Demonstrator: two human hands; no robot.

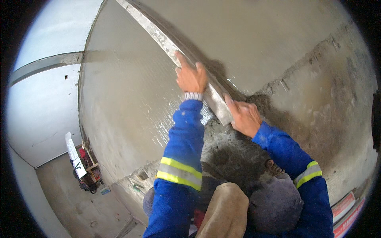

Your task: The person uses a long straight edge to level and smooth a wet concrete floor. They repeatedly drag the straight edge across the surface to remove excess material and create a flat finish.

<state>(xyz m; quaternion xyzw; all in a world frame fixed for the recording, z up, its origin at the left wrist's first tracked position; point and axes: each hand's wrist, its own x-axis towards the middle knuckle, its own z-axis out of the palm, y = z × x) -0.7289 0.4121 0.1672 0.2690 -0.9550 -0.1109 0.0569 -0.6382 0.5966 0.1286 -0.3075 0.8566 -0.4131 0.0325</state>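
Note:
A long metal straightedge [155,35], smeared with mortar, lies slantwise across a wet grey mortar surface [123,91]. My left hand [191,78] grips it partway along, with the index finger stretched over its face. Close to its near end, my right hand [245,116] is closed round the right-hand edge. Both hands have mortar on them, and the undersides of the fingers are hidden. Along the straightedge's right side runs a darker ridge of wet mortar [216,69]. Shiny wet streaks mark the mortar beside my left forearm.
Rough mortar [228,152] lies in front of my bent knees [276,204]. A ragged step [285,81] crosses the surface at the right. Far left, white panels [43,115] border the mortar, and a cart-like pile of tools and boards [88,168] stands on the floor. Red-and-white packages [347,214] lie lower right.

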